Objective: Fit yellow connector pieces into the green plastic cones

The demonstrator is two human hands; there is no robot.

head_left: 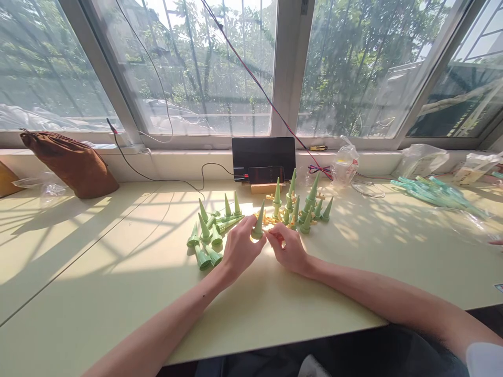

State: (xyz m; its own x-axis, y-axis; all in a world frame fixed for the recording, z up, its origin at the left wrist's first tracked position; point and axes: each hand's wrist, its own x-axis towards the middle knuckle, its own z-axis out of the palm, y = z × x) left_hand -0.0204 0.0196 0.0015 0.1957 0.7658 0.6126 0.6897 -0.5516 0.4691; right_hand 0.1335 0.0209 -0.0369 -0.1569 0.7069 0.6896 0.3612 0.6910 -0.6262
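My left hand [239, 248] is closed around the base of an upright green cone spike [258, 222] at the middle of the table. My right hand [288, 248] sits just to its right with fingers pinched on a small yellow piece [274, 234] near the cone's base. To the left lies a group of green cones [208, 235], some standing, some on their sides. Behind and to the right stand more green cones [304, 207] among scattered small yellow parts [275, 217].
A dark tablet [263, 157] leans on a wooden stand at the windowsill, with cables running to it. A brown pouch [73, 165] lies at the far left. Plastic bags [345, 165] and a heap of teal tubes [436, 191] sit at the right. Another person's fingertip [495, 242] shows at the right edge.
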